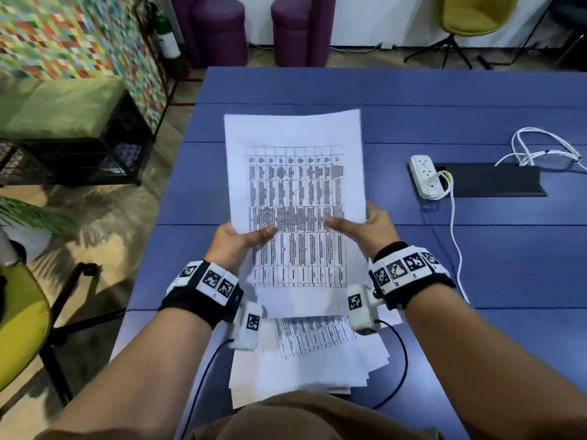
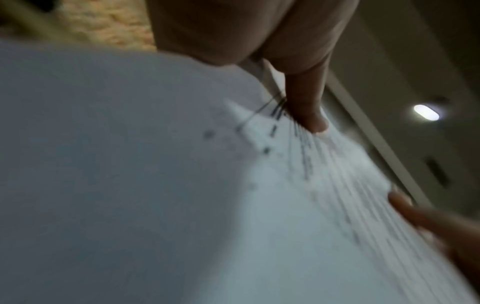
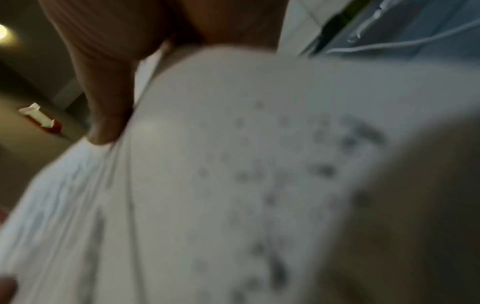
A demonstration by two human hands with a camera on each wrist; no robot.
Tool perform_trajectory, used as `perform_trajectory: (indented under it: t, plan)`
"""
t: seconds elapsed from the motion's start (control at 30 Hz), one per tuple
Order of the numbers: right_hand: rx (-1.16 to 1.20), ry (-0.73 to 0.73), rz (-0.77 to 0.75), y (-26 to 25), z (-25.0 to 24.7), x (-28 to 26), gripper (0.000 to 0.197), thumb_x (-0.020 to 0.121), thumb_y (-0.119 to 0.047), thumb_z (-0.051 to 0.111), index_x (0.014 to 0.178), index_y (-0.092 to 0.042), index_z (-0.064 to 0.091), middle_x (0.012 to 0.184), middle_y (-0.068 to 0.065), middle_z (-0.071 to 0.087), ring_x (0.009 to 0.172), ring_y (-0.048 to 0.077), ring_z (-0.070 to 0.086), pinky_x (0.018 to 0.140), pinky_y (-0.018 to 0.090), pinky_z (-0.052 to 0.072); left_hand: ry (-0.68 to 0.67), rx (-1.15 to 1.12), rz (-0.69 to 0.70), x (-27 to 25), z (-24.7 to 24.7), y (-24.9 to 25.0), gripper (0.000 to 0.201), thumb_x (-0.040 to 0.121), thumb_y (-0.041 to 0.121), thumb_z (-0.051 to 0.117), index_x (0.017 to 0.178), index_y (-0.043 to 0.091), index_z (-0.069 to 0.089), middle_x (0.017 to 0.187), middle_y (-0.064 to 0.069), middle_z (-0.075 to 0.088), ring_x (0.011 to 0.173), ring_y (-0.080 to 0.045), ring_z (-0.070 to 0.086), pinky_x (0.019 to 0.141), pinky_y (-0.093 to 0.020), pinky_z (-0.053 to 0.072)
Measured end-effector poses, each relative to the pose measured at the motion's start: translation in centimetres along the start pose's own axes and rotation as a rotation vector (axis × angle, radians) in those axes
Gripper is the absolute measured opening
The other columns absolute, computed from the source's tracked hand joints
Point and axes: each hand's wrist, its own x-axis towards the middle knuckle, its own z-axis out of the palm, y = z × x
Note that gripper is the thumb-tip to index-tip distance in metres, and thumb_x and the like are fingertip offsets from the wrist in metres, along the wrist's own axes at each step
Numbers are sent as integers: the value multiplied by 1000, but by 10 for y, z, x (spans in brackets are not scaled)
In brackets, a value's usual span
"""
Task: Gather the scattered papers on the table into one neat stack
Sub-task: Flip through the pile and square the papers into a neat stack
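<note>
While both wrist views blur to white, the left hand [image 1: 236, 241] and right hand [image 1: 370, 228] pinch a sheaf [image 1: 295, 185] by its sides, thumbs on top, fingers hidden beneath, above the table [image 1: 476, 106]. Nearer the person, a pile [image 1: 305, 360] lies partly covered by the sheaf.

Blue table [image 1: 476, 100] with white power strip [image 1: 425, 181] and cable, two purple stools [image 1: 219, 33] by a white wall, yellow-green chair [image 1: 470, 14] — another at left — multicoloured mosaic panel [image 1: 63, 36], green-cushioned wire bench [image 1: 63, 106], wood-look floor.
</note>
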Motion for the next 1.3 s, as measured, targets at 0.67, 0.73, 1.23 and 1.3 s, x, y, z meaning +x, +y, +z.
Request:
perform_trajectory:
  t: [0.67, 0.73, 1.23, 1.3]
  plan:
    - [-715, 102, 347, 124, 15, -24, 38, 89, -33, 64, 121, -14, 58, 134, 12, 32, 102, 30, 51, 86, 31, 46, 218, 780, -318, -30, -23, -122, 33, 85, 40, 66, 88, 10, 54, 105, -14, 48, 90, -37, 57, 61, -33, 49]
    - [-605, 76, 364, 121, 15, -21, 42, 88, -30, 66, 123, -10, 55, 128, 11, 33, 83, 25, 53, 75, 25, 44, 211, 757, -325, -26, -24, -125, 33, 81, 40, 66, 90, 10, 54, 105, -15, 52, 86, -38, 60, 60, -38, 56]
    - [-424, 108, 283, 119, 18, -23, 26, 73, -24, 81, 88, -15, 61, 118, 4, 36, 81, 16, 50, 74, 20, 39, 245, 496, -194, -27, -29, -132, 19, 90, 15, 64, 94, 2, 52, 85, -12, 58, 73, -26, 53, 61, -29, 41]
    - [-394, 78, 226, 116, 21, -24, 24, 72, -22, 80, 76, -17, 58, 110, 8, 48, 77, 18, 52, 70, 20, 39, 250, 465, -173, -27, -30, -130, 21, 91, 15, 64, 101, 2, 51, 91, -11, 60, 79, -27, 56, 63, -29, 44]
